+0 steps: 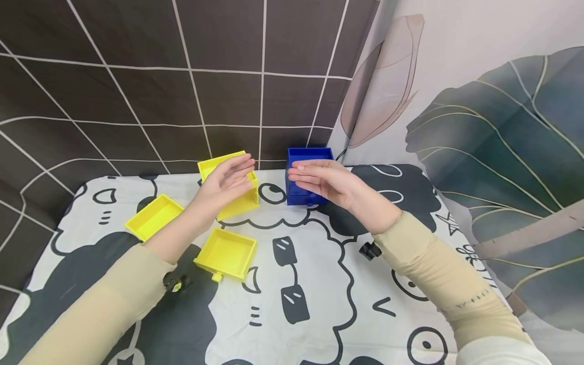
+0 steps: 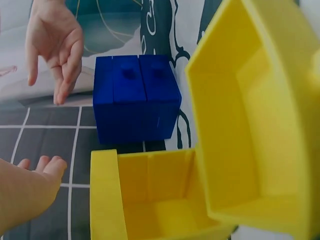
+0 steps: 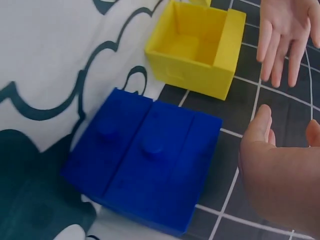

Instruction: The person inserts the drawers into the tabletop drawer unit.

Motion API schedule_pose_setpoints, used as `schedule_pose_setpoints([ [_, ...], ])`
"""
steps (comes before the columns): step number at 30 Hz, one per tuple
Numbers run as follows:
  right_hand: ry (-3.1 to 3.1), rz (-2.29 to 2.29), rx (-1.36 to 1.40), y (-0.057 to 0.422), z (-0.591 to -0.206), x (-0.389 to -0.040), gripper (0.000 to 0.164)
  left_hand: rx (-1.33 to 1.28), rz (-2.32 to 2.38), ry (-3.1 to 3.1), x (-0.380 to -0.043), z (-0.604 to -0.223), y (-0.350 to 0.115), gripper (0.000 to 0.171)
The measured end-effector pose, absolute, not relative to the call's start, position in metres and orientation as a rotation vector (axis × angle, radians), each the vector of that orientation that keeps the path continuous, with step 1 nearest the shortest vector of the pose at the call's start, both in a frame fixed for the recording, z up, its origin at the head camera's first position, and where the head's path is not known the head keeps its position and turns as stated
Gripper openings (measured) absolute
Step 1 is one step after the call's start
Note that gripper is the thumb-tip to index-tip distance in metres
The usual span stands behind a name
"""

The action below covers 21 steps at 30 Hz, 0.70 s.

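Observation:
My left hand (image 1: 224, 181) is held in the air over the yellow cabinet (image 1: 244, 203), fingers extended and nothing in them. My right hand (image 1: 326, 178), also with straight fingers, hovers in front of the blue cabinet (image 1: 290, 195), and the palms face each other across a gap. In the left wrist view, the blue cabinet (image 2: 137, 122) has two knobbed drawer fronts, both closed. The yellow cabinet (image 3: 192, 75) is a hollow shell in the right wrist view. Two loose yellow drawers lie on the cloth, one at the left (image 1: 155, 218), the other nearer me (image 1: 225, 253).
A cloth with black-and-white cartoon prints (image 1: 319, 284) covers the table. Behind it hangs a dark curtain with a white grid (image 1: 223, 96). A leaf-patterned curtain (image 1: 493, 152) is at the right. Small black devices (image 1: 369, 251) sit at both wrists.

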State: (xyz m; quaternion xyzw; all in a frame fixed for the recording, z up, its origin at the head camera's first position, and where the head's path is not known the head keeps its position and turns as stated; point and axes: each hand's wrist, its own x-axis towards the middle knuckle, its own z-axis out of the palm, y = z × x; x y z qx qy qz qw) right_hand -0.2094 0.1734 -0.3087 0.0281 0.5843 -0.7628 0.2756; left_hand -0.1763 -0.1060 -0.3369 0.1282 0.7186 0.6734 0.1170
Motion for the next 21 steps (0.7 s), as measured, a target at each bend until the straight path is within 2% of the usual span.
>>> schedule_pose_setpoints([
  [9, 1.819, -1.961, 0.045, 0.145, -0.300, -0.224, 0.048, 0.336, 1.943, 2.132, -0.146, -0.339, -0.144, 0.067],
  [21, 2.059, -1.881, -0.041, 0.105, -0.305, -0.244, 0.045, 0.287, 1.948, 2.050, -0.109, -0.367, -0.196, 0.066],
])
